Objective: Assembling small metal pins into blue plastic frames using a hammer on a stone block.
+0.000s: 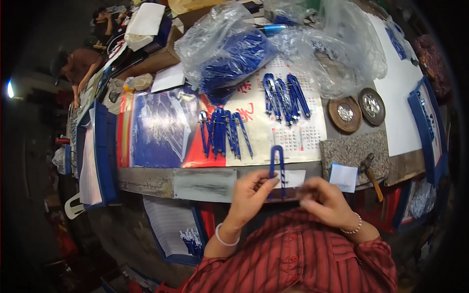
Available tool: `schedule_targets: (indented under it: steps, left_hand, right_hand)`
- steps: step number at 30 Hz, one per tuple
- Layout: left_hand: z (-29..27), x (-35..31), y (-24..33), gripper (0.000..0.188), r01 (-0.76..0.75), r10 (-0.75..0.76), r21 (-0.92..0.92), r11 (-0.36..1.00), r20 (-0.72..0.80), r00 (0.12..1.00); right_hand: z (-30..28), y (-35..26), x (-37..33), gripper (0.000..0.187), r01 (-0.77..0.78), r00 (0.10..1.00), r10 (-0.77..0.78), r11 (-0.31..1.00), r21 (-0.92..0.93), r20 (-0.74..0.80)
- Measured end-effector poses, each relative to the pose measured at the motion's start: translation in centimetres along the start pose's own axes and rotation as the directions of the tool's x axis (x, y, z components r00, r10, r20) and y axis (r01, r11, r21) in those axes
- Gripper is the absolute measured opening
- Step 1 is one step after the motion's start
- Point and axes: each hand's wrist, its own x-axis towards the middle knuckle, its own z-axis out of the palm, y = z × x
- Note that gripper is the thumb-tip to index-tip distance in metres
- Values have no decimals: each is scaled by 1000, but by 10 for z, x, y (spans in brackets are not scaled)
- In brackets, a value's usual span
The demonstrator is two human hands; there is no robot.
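Observation:
Close to the table's front edge, my left hand pinches one leg of a blue U-shaped metal piece, its bend pointing away from me. My right hand hovers just right of the piece with bent fingers; they are smeared by motion, so what they hold, if anything, does not show. Beyond my hands, a group of similar blue U-shaped pieces lies on the printed sheet to the left. Another group lies farther back. Two round dishes of small shiny parts stand to the right.
A hammer rests by a speckled stone slab, with a small white pad beside it. Plastic bags of blue pieces crowd the back. Blue trays flank the table. Another person sits at the far left.

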Motion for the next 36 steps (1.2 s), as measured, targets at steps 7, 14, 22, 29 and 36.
schedule_targets:
  steps: [7, 14, 22, 29, 36]
  left_hand:
    - [-87, 69, 7, 19, -103, 159, 226, 969, -245, 956]
    - [-112, 96, -2, 24, 9, 163, 458, 889, -335, 928]
    - [-84, 85, 14, 26, 10, 592, 902, 432, -292, 751]
    - [-22, 142, 43, 29, -186, 484, 778, 600, -168, 859]
    - [12, 243, 28, 43, 87, 309, 830, 552, -300, 903]
  right_hand:
    - [18, -68, -22, 14, 595, 539, -818, 538, 598, 200]
    - [7, -82, -29, 17, 551, 391, -882, 453, 701, 263]
    - [-1, -83, -40, 16, 608, 406, -900, 396, 688, 158]
    - [-14, -84, -53, 16, 689, 311, -919, 393, 609, 240]
    - [-31, -52, -65, 22, 719, 457, -838, 546, 431, 298]
